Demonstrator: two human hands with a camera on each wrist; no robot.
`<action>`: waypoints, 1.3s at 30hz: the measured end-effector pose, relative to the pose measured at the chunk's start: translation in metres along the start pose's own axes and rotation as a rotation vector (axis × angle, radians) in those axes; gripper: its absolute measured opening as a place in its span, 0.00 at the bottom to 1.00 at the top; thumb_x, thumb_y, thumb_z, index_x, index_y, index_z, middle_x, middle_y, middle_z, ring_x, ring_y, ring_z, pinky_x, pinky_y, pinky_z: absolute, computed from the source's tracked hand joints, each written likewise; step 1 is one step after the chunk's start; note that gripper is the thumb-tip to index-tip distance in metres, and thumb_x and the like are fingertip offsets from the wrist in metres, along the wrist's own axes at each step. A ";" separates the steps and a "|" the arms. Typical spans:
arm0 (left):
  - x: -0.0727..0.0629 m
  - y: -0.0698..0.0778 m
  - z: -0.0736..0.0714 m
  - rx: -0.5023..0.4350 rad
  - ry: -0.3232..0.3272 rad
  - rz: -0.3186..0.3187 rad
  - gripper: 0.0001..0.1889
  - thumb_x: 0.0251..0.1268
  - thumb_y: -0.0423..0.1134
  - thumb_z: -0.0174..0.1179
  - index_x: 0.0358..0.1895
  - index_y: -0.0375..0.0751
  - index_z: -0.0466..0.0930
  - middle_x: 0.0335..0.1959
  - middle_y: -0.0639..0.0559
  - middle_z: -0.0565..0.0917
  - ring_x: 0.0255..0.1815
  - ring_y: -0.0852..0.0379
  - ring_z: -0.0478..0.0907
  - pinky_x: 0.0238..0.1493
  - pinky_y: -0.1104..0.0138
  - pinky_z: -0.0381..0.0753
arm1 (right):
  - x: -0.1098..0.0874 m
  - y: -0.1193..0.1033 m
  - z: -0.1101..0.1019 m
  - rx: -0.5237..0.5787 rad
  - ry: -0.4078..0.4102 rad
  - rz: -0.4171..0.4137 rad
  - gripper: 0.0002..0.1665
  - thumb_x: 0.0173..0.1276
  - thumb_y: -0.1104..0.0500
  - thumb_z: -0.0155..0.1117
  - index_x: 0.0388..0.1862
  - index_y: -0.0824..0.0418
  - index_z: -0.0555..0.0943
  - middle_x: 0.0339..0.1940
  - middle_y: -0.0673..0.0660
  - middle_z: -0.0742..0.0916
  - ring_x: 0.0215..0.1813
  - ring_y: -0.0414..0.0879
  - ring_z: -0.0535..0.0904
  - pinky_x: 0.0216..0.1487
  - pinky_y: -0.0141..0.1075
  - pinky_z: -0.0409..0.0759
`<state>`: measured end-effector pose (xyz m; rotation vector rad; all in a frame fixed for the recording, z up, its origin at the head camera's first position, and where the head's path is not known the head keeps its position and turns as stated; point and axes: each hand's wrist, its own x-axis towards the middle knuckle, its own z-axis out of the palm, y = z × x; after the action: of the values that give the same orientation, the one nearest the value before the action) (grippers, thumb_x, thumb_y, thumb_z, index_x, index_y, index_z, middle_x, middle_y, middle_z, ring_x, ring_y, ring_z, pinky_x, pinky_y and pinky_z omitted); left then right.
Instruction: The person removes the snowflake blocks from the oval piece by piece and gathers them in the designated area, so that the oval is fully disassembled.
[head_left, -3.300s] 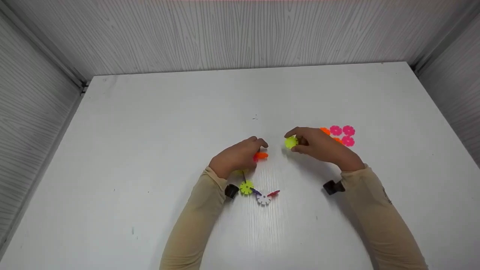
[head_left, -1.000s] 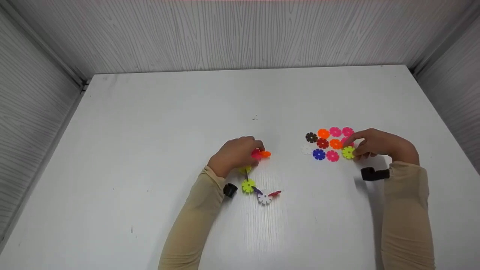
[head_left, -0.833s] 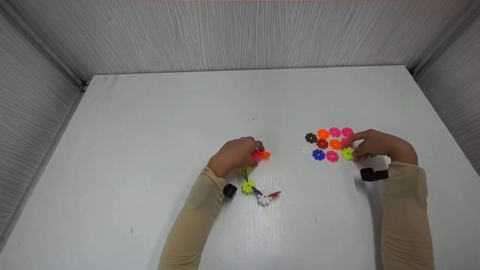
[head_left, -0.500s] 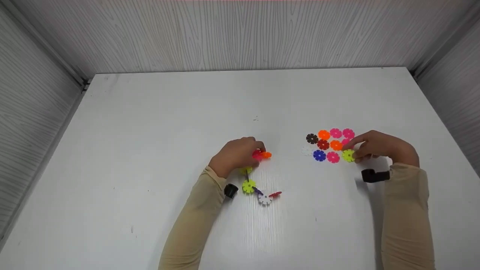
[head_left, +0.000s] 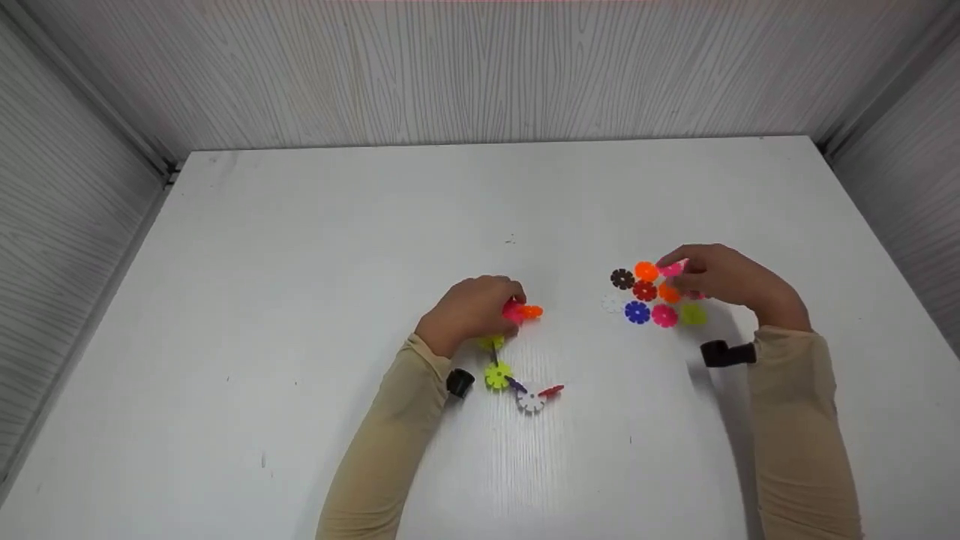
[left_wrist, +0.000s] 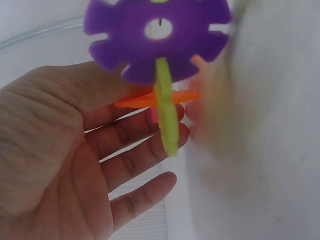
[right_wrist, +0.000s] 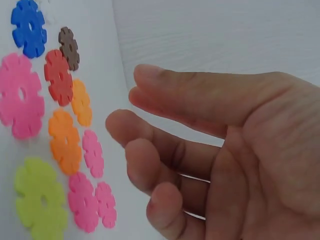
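My left hand (head_left: 472, 311) pinches one end of a chain of interlocking notched plastic discs. In the left wrist view, thumb and fingers are at an orange disc (left_wrist: 185, 96), with a yellow disc (left_wrist: 167, 120) and a purple disc (left_wrist: 120, 37) nearer the camera. Down the chain, a yellow disc (head_left: 497, 376), a white disc (head_left: 531, 403) and a red disc (head_left: 552, 391) rest at the table. My right hand (head_left: 731, 277) hovers over the loose discs, fingers loosely bent and holding nothing. A loose yellow disc (right_wrist: 40, 200) lies below it.
Loose discs lie in rows on the white table (head_left: 337, 225): brown (head_left: 622, 279), dark red (head_left: 644, 291), blue (head_left: 637, 312), pink (head_left: 664, 316), orange (head_left: 646, 271) and a faint white disc (head_left: 612, 303). The right hand partly covers other pink and orange ones. Wood-grain panels (head_left: 480, 67) surround the table.
My right hand carried the yellow disc from beside the left hand to the right end of the loose group, let it go, then moved up and left. The left hand keeps its grip.
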<state>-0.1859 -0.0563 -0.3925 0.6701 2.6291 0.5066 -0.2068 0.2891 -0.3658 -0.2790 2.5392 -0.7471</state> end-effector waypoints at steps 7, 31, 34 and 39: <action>0.003 0.001 -0.001 0.013 0.011 -0.003 0.20 0.62 0.44 0.64 0.58 0.47 0.79 0.50 0.50 0.83 0.47 0.52 0.76 0.52 0.60 0.77 | 0.010 -0.031 0.022 -0.033 -0.005 -0.096 0.19 0.74 0.56 0.54 0.60 0.59 0.76 0.42 0.59 0.85 0.42 0.51 0.80 0.44 0.39 0.78; 0.004 0.014 0.002 0.024 0.034 0.082 0.24 0.64 0.49 0.62 0.61 0.47 0.73 0.39 0.50 0.83 0.38 0.55 0.75 0.43 0.63 0.78 | 0.022 -0.096 0.088 -0.267 0.084 -0.294 0.19 0.67 0.49 0.63 0.55 0.54 0.81 0.40 0.53 0.87 0.37 0.44 0.81 0.40 0.38 0.81; 0.004 0.015 0.002 0.026 0.040 0.086 0.24 0.64 0.49 0.62 0.60 0.46 0.72 0.34 0.50 0.81 0.34 0.56 0.74 0.38 0.65 0.75 | 0.022 -0.097 0.090 -0.259 0.099 -0.313 0.18 0.67 0.51 0.64 0.53 0.56 0.82 0.40 0.53 0.87 0.38 0.45 0.81 0.41 0.39 0.81; 0.004 0.016 0.003 0.024 0.053 0.104 0.23 0.64 0.48 0.62 0.59 0.45 0.72 0.34 0.50 0.81 0.33 0.56 0.74 0.37 0.65 0.75 | 0.021 -0.099 0.091 -0.287 0.134 -0.340 0.16 0.67 0.51 0.64 0.50 0.57 0.83 0.37 0.52 0.87 0.35 0.44 0.79 0.39 0.38 0.81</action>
<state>-0.1817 -0.0402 -0.3894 0.8155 2.6634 0.5304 -0.1745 0.1591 -0.3863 -0.7961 2.7609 -0.5306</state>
